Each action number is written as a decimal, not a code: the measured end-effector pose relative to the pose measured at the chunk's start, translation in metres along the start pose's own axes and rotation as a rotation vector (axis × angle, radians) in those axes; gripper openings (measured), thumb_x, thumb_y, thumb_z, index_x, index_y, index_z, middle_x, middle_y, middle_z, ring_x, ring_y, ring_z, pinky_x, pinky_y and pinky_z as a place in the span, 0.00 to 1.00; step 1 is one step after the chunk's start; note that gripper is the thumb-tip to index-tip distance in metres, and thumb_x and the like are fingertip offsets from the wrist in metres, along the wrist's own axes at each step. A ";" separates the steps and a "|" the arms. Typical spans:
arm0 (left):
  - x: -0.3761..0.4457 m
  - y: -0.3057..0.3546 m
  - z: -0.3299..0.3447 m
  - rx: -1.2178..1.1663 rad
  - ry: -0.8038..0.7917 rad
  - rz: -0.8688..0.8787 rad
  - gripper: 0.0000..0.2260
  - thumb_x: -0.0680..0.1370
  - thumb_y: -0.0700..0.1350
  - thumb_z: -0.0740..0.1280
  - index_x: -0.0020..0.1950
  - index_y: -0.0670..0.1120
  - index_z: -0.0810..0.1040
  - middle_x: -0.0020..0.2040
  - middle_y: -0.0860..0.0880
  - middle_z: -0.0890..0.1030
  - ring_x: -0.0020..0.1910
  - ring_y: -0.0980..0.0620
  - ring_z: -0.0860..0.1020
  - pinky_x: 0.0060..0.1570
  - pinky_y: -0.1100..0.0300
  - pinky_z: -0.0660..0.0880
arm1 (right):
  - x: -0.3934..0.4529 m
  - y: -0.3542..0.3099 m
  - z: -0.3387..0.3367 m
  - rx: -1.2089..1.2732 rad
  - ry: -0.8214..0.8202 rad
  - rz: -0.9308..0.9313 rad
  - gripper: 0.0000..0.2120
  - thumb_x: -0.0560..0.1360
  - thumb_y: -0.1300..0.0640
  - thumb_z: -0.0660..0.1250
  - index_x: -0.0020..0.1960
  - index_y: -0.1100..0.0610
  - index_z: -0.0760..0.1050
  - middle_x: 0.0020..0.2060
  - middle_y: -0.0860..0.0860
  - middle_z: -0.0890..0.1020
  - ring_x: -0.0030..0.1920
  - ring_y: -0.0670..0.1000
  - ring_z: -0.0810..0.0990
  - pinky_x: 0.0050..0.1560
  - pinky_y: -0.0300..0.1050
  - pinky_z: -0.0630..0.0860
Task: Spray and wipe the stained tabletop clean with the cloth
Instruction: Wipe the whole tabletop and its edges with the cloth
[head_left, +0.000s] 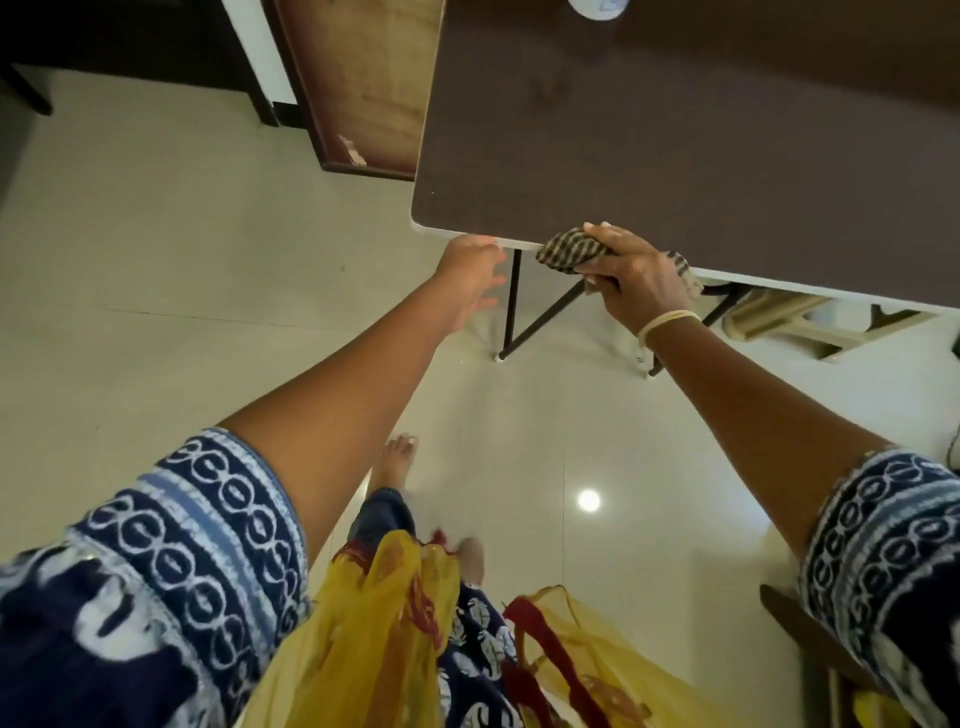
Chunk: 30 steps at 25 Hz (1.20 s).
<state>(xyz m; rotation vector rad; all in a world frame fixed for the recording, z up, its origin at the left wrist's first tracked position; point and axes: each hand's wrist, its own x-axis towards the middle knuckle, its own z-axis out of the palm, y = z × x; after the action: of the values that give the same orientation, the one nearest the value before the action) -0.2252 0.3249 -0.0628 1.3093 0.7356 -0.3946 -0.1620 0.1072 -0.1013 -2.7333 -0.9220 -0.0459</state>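
Observation:
A dark brown tabletop (675, 135) with a white rim fills the upper right of the head view. My right hand (634, 275) grips a bunched brown-and-cream striped cloth (569, 250) at the table's near edge. My left hand (470, 275) reaches just below the near left corner of the table, fingers loosely spread and empty. A white round object (597, 8), cut off by the frame's top edge, stands at the far side of the table; I cannot tell what it is.
Black folding table legs (511, 306) stand on the glossy cream floor under the near edge. A cream plastic chair (779, 325) sits under the table at right. A wooden door (363, 83) leans at the upper left. My bare feet (397, 462) are below.

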 end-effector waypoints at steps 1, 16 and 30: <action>0.000 -0.001 0.004 0.024 0.040 0.014 0.14 0.82 0.41 0.58 0.68 0.46 0.71 0.65 0.46 0.76 0.61 0.46 0.77 0.57 0.50 0.75 | 0.003 -0.007 -0.003 0.033 -0.006 0.079 0.10 0.74 0.63 0.68 0.51 0.55 0.85 0.65 0.52 0.78 0.67 0.54 0.75 0.69 0.42 0.66; 0.033 0.024 -0.076 -0.024 0.237 -0.018 0.10 0.83 0.39 0.56 0.60 0.44 0.73 0.61 0.46 0.77 0.54 0.42 0.81 0.51 0.52 0.77 | 0.138 -0.145 0.029 0.059 -0.185 0.025 0.24 0.75 0.57 0.61 0.71 0.53 0.69 0.63 0.52 0.73 0.60 0.56 0.70 0.58 0.54 0.74; 0.012 -0.018 0.029 1.376 0.309 0.674 0.23 0.80 0.45 0.64 0.74 0.45 0.64 0.80 0.44 0.53 0.79 0.45 0.51 0.75 0.43 0.52 | 0.033 -0.007 0.012 -0.171 0.131 0.317 0.23 0.75 0.46 0.58 0.67 0.51 0.73 0.57 0.57 0.74 0.53 0.58 0.72 0.51 0.51 0.71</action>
<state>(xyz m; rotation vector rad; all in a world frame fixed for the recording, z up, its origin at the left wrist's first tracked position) -0.2208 0.2943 -0.0814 2.8399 0.1303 -0.0956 -0.1408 0.1355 -0.1078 -2.9572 -0.4627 -0.2510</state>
